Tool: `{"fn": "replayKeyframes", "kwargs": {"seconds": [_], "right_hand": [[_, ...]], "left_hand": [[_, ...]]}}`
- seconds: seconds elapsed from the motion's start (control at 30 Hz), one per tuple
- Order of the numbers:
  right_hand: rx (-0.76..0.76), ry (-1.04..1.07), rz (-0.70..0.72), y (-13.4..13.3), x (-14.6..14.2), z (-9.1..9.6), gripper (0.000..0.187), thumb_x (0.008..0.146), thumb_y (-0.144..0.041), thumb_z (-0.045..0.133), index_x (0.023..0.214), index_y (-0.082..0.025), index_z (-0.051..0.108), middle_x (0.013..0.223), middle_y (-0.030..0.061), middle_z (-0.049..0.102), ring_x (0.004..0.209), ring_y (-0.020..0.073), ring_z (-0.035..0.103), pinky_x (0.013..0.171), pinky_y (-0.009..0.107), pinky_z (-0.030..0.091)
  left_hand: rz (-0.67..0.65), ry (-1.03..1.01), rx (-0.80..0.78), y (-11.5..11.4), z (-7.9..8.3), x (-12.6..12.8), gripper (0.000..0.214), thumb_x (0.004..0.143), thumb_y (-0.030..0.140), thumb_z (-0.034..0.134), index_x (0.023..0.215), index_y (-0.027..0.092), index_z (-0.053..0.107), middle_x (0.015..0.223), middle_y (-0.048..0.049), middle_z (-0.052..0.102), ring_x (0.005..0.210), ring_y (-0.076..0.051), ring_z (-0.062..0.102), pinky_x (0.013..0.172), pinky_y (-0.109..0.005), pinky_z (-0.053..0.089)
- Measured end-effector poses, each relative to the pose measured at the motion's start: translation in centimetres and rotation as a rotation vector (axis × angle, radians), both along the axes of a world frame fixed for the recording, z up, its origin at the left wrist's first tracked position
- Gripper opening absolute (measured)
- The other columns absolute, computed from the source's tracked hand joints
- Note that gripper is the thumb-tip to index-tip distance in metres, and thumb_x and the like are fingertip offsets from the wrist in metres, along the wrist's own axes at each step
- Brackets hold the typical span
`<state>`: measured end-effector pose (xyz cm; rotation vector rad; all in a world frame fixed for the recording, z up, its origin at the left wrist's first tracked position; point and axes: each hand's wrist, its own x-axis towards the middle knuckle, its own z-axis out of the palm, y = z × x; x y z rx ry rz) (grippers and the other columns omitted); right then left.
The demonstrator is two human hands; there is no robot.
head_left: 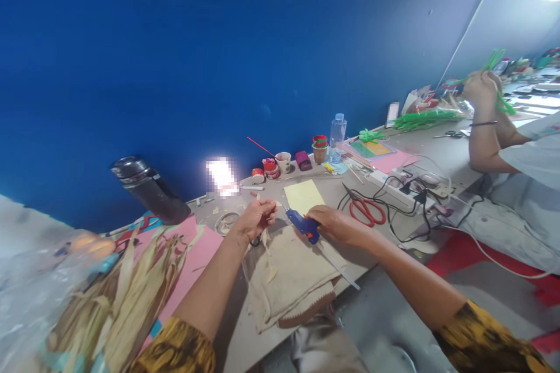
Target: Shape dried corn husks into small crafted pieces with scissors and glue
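My right hand (335, 225) is closed around a blue glue gun (303, 224), whose nozzle points left toward my left hand (255, 218). The left hand is pinched shut on a small pale piece that I cannot make out. Both hands hover over a beige folded cloth (289, 277) lying on the grey table (406, 145). A white glue stick (339, 265) juts from the back of the gun toward the table's near edge. A yellow paper sheet (303, 196) lies just behind the gun.
Dried husk strips (126, 297) lie on pink paper (199, 256) at left, beside a black flask (149, 189). Red scissors (365, 210), a power strip with black cords (409, 189), cups, and a water bottle (337, 137) stand further back. A person at right holds green strips (492, 78).
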<state>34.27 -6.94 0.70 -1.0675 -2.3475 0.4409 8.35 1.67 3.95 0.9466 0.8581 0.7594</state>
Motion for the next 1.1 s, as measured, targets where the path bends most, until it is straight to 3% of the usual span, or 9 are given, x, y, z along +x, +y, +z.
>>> {"fn": "replayKeyframes", "kwargs": {"seconds": [0.63, 1.1], "right_hand": [[0.006, -0.055, 0.01, 0.5, -0.1, -0.8, 0.027, 0.092, -0.016, 0.052, 0.116, -0.015, 0.063, 0.111, 0.013, 0.066, 0.106, 0.0255, 0.059, 0.096, 0.037, 0.044], [0.017, -0.075, -0.001, 0.6, 0.0, -1.0, 0.026, 0.096, -0.022, 0.052, 0.118, -0.015, 0.063, 0.111, 0.014, 0.067, 0.107, 0.0261, 0.06, 0.096, 0.038, 0.045]], "left_hand": [[0.005, 0.047, 0.044, -0.3, 0.0, 0.2, 0.033, 0.059, 0.026, 0.09, 0.069, 0.01, 0.064, 0.066, -0.0012, 0.059, 0.049, -0.006, 0.048, 0.043, -0.018, 0.035], [0.008, 0.056, 0.044, -0.2, -0.1, 0.0, 0.031, 0.061, 0.027, 0.089, 0.068, 0.01, 0.064, 0.065, -0.001, 0.059, 0.049, -0.006, 0.048, 0.043, -0.018, 0.036]]}}
